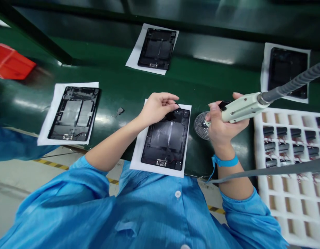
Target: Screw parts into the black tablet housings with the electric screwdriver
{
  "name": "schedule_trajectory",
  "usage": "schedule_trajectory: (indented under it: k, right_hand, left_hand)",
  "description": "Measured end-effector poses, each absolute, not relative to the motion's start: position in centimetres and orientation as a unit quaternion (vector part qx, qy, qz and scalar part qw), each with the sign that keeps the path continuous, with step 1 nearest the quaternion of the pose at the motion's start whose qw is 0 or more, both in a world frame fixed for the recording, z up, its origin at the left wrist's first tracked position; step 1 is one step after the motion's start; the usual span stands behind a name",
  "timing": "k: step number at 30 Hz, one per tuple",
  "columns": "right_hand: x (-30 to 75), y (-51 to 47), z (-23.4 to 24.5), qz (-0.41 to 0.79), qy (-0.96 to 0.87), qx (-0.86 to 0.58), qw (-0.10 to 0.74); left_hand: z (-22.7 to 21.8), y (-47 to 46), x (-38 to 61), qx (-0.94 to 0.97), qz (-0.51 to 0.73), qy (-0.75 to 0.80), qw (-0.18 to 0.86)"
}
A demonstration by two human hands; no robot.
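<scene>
An opened black tablet shell point(166, 140) lies on a white sheet point(139, 157) at the near edge of the green bench. My left hand point(156, 108) rests over its top left corner, fingers pinched on a small dark part I cannot make out. My right hand point(222, 126) grips a pale electric screwdriver point(243, 108) with a grey hose point(295, 83) running off to the right; its tip points down-left toward a round perforated metal dish point(201, 125). A blue strap point(224, 162) circles my right wrist.
More tablet shells on white sheets lie at left point(74, 112), back centre point(157, 48) and back right point(287, 71). A white compartment tray point(287, 166) with several small black parts sits at right. A red bin point(9, 62) stands far left. A small loose part point(120, 111) lies on the bench.
</scene>
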State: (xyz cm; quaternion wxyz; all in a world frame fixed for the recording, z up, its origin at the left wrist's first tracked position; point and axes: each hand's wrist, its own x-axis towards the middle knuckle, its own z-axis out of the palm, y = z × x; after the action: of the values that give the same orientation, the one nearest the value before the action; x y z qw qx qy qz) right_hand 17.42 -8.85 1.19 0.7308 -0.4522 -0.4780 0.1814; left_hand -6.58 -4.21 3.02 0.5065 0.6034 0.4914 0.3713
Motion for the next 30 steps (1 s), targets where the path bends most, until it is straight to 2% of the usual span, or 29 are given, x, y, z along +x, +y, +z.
schedule_trajectory:
  k: [6,19,30]
  right_hand:
    - [17.5,-9.1,1.3,0.207,-0.486,-0.432,0.731]
    - [17.4,-8.9,1.3,0.203,-0.467,-0.456,0.730]
    - [17.7,-8.8,1.3,0.172,-0.469,-0.499,0.708]
  left_hand:
    - [3.1,-3.4,-4.5,0.697,0.296,0.459,0.465]
    - [-0.2,-2.0,-1.9,0.850,0.223,0.399,0.262]
    - [-1.4,-1.9,-2.1,0.841,0.228,0.415,0.262]
